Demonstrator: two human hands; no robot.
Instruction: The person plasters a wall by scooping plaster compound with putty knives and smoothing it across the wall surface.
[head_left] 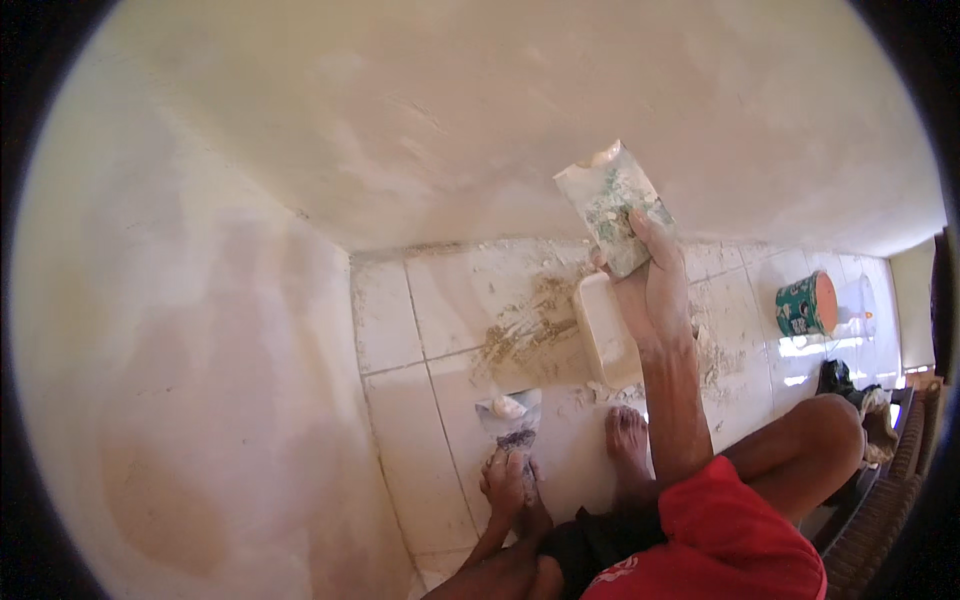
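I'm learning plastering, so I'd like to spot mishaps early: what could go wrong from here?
The white lump on the scraper in the left hand might slide off onto the tiles.
Paste at the far edge of the flat blade in the right hand could drop.
The bare foot is close to the tray, so a careless step might knock it.

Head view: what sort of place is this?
Probably a room under renovation: patchy, pale walls, white floor tiles smeared with residue, and a flat blade carrying pale paste in the right hand.
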